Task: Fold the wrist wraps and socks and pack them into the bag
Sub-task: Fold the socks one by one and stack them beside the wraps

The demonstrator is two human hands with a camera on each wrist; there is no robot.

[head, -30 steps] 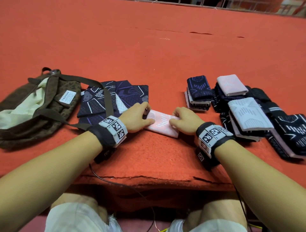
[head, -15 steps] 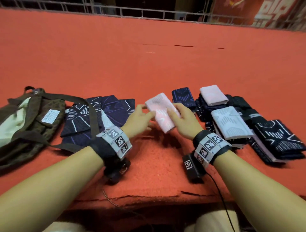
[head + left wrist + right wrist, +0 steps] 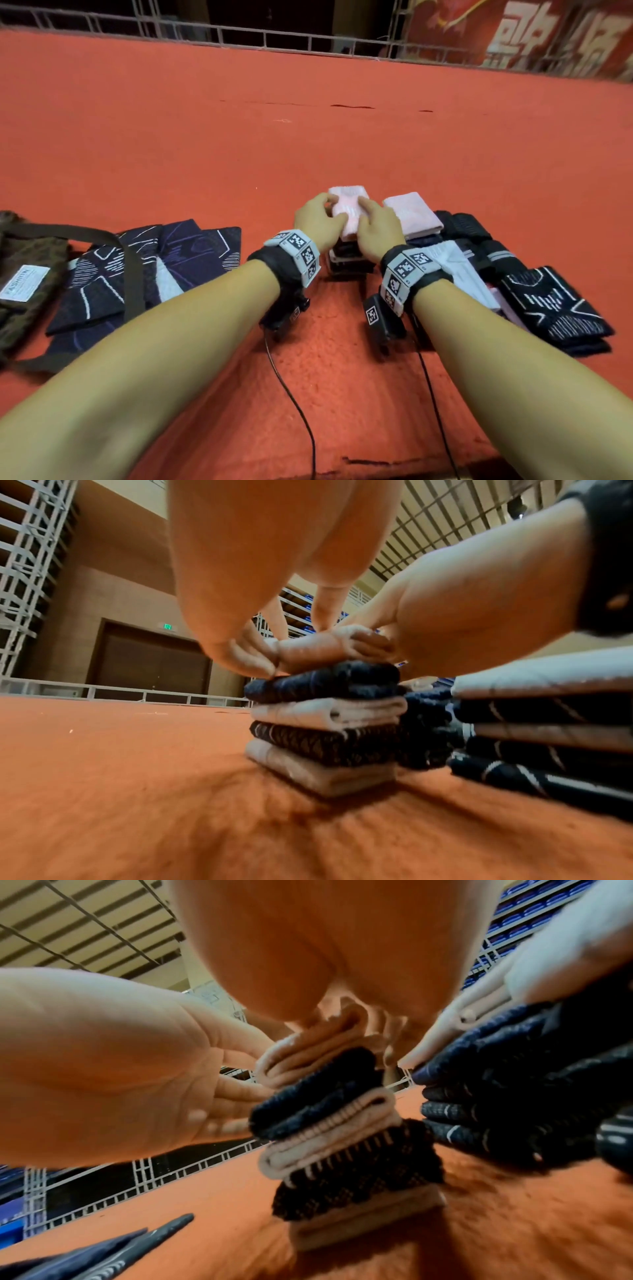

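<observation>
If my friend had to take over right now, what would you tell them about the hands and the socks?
Left hand and right hand: both hold the folded pink piece, setting it on top of the small stack of folded dark and light pieces.
More folded piles lie to the right of the stack.
Dark patterned pieces lie flat at left, beside the brown bag, with its strap across them.
Done: many pieces folded and stacked.
Left: release the pink one, deal with the flat pieces, pack everything. No folded piece is visibly in the bag yet.

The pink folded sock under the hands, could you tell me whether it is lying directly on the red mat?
No, the pink sock sits atop a stack of folded dark and light pieces.
</observation>
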